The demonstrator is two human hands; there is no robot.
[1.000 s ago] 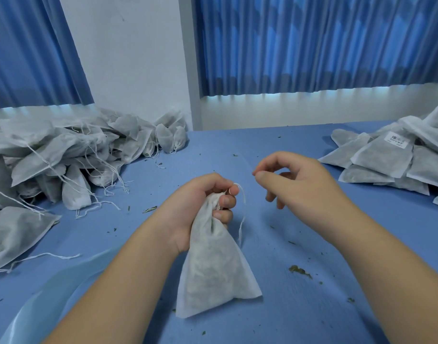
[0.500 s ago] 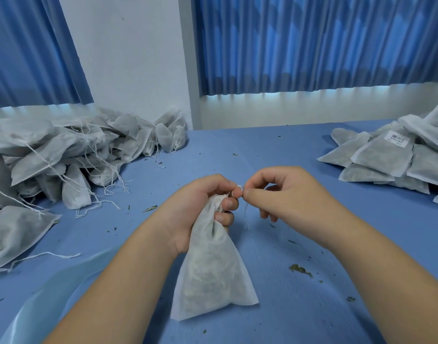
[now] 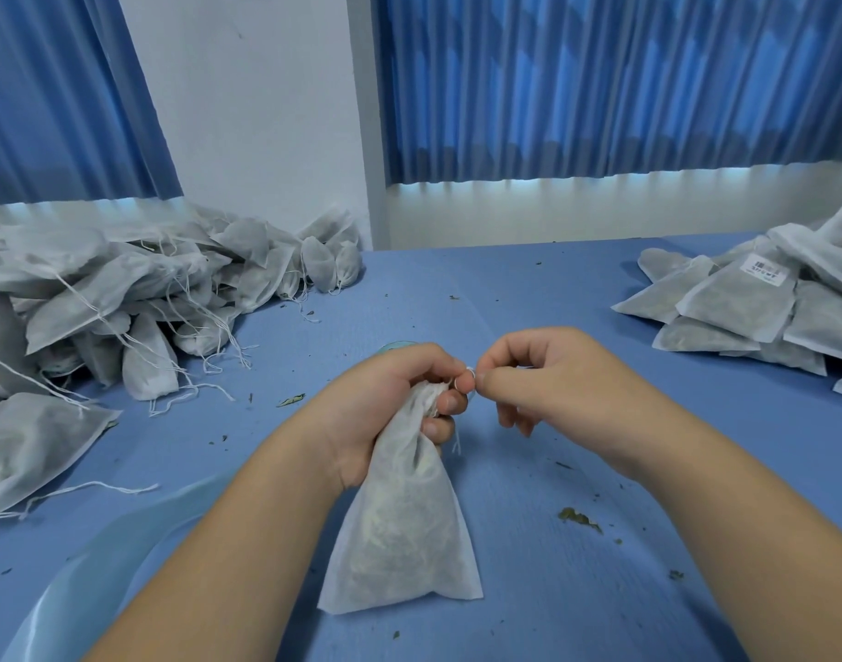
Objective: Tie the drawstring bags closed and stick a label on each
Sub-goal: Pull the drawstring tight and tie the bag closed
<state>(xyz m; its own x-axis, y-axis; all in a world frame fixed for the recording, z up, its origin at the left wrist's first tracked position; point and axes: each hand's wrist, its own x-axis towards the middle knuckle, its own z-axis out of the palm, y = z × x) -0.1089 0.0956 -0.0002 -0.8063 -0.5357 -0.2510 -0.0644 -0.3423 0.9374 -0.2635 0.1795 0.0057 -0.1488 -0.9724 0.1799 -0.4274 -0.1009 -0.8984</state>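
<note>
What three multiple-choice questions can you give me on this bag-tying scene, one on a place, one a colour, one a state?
1. Where does the labelled bag lie? A in the right pile; B on the floor; C on a shelf.
2. What colour is the table? A red; B blue; C green.
3. What is the left hand doing? A lying flat; B gripping the neck of a bag; C holding scissors.
1 A: its label shows on the right pile.
2 B: the bare surface is blue.
3 B: its fingers curl round the gathered neck; the right hand pinches the drawstring.
</note>
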